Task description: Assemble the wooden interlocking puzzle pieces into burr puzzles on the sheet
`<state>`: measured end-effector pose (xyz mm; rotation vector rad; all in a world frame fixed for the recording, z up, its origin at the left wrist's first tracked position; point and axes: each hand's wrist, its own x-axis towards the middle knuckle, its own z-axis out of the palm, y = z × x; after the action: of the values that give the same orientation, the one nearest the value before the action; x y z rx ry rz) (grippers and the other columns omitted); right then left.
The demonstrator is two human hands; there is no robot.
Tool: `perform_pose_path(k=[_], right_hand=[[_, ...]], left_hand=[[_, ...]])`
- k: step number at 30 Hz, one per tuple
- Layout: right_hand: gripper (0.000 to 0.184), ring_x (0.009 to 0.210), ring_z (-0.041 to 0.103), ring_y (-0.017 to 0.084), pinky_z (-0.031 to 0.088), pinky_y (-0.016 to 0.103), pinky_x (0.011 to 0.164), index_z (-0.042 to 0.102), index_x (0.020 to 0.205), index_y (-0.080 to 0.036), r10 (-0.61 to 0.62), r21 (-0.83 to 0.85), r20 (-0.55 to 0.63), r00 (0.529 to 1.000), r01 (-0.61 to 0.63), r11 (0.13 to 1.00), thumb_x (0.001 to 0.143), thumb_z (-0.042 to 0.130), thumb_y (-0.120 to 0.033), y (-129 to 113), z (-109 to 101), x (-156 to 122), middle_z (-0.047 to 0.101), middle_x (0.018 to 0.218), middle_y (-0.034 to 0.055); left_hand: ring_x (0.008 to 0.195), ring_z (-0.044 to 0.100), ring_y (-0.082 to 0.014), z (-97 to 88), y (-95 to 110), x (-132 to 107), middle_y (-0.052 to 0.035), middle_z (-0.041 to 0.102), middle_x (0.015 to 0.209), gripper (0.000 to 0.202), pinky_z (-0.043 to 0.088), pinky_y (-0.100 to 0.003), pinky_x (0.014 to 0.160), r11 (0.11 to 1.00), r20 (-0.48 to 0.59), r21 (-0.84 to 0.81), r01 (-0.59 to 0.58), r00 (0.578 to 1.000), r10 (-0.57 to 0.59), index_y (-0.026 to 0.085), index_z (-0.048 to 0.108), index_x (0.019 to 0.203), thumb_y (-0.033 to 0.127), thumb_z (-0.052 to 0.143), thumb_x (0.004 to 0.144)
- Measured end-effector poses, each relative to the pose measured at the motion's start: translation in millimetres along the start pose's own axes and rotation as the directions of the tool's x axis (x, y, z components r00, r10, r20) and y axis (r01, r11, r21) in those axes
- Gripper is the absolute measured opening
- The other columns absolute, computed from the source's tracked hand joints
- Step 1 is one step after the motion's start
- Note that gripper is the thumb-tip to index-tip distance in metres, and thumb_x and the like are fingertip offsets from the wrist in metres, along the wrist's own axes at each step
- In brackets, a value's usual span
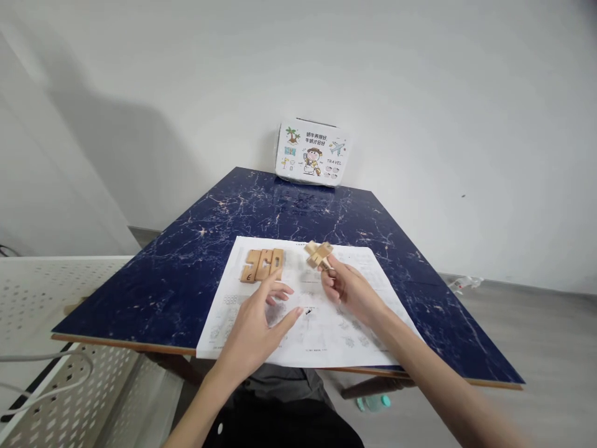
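My right hand grips a few interlocked wooden puzzle pieces, crossed over one another and raised above the paper. My left hand hovers over the left half of the sheet with its fingers apart and nothing between them. Just beyond its fingertips, three flat notched wooden pieces lie side by side; the leftmost bears a dark mark like an E. Beneath both hands spreads a large white instruction sheet printed with small diagrams.
A dark blue marbled table carries the sheet. At its far edge a white printed case leans against the wall. On the left stands a white perforated metal rack with a grey cable. A bottle lies on the floor below.
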<state>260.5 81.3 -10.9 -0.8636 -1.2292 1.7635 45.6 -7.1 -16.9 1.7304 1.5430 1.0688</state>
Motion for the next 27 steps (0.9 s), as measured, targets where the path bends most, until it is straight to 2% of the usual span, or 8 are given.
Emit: perform_pose_path(k=[3,6,10,14,16,18,22,27], right_hand=[[0.037,0.049,0.036,0.006,0.031,0.019,0.042,0.061,0.09,-0.019,0.009,0.181,-0.166,0.986,0.021,0.983,0.087,0.081,-0.05,-3,-11,1,0.048,0.069,-0.0052],[0.03,0.048,0.032,0.004,0.03,0.014,0.04,0.057,0.09,-0.02,0.011,0.304,-0.262,0.965,0.072,0.95,0.087,0.081,-0.036,-4,-24,3,0.044,0.069,-0.0066],[0.024,0.046,0.03,0.006,0.031,0.014,0.038,0.05,0.084,-0.022,-0.019,0.3,-0.328,0.945,0.124,0.946,0.094,0.071,-0.03,-6,-38,0,0.039,0.067,-0.0069],[0.017,0.049,0.036,0.008,0.034,0.021,0.038,0.058,0.092,-0.021,-0.001,0.273,-0.358,0.934,0.105,0.956,0.093,0.071,-0.033,-8,-29,-27,0.053,0.078,-0.001],[0.026,0.049,0.038,0.009,0.036,0.025,0.041,0.062,0.109,-0.022,-0.019,0.108,-0.373,0.927,0.064,0.992,0.093,0.072,-0.04,-5,-17,-46,0.057,0.085,0.0006],[0.034,0.054,0.047,0.013,0.039,0.028,0.046,0.061,0.115,-0.023,-0.088,-0.119,-0.329,0.94,0.051,0.992,0.094,0.069,-0.049,1,-7,-62,0.058,0.084,0.0007],[0.041,0.06,0.055,0.017,0.043,0.03,0.056,0.06,0.11,-0.022,-0.245,-0.499,-0.302,0.921,0.066,0.864,0.097,0.061,-0.061,17,-2,-78,0.06,0.08,0.0015],[0.042,0.064,0.058,0.019,0.046,0.032,0.063,0.061,0.101,-0.021,-0.287,-0.624,-0.279,0.916,0.055,0.779,0.101,0.053,-0.062,26,-6,-81,0.062,0.077,0.0028]], left_hand=[[0.104,0.067,-0.0233,0.5,-1,-1,-0.0033,0.074,0.115,0.045,0.053,-0.041,0.096,1.0,0.031,0.022,-0.019,0.999,0.018,0.029,0.057,0.137,0.043,0.065,0.095],[0.106,0.067,-0.0235,0.5,-1,-2,-0.0037,0.074,0.114,0.036,0.053,-0.04,0.094,0.999,0.053,0.034,-0.027,0.998,0.025,0.028,0.062,0.129,0.042,0.062,0.096],[0.109,0.067,-0.0248,0.1,1,-2,-0.0044,0.075,0.111,0.029,0.051,-0.043,0.099,0.998,0.066,0.045,-0.044,0.997,0.041,0.027,0.065,0.123,0.041,0.06,0.097],[0.108,0.068,-0.0244,0.1,3,-3,-0.0048,0.075,0.113,0.024,0.052,-0.043,0.099,0.997,0.077,0.024,-0.073,0.995,0.071,0.026,0.067,0.118,0.038,0.058,0.099],[0.107,0.069,-0.0243,0.3,4,-4,-0.0047,0.075,0.112,0.023,0.053,-0.043,0.098,0.997,0.073,0.022,-0.076,0.995,0.074,0.026,0.068,0.116,0.038,0.057,0.1],[0.105,0.07,-0.0245,0.7,4,-4,-0.0047,0.076,0.111,0.022,0.054,-0.042,0.097,0.997,0.067,0.031,-0.076,0.995,0.074,0.026,0.069,0.115,0.038,0.058,0.1],[0.106,0.07,-0.0245,1.5,4,-5,-0.0045,0.076,0.109,0.023,0.055,-0.04,0.095,0.996,0.063,0.046,-0.071,0.996,0.068,0.026,0.069,0.116,0.039,0.058,0.1],[0.108,0.07,-0.0249,2.3,2,-5,-0.0042,0.075,0.111,0.021,0.055,-0.04,0.095,0.995,0.058,0.066,-0.075,0.996,0.071,0.027,0.069,0.113,0.039,0.058,0.1]])
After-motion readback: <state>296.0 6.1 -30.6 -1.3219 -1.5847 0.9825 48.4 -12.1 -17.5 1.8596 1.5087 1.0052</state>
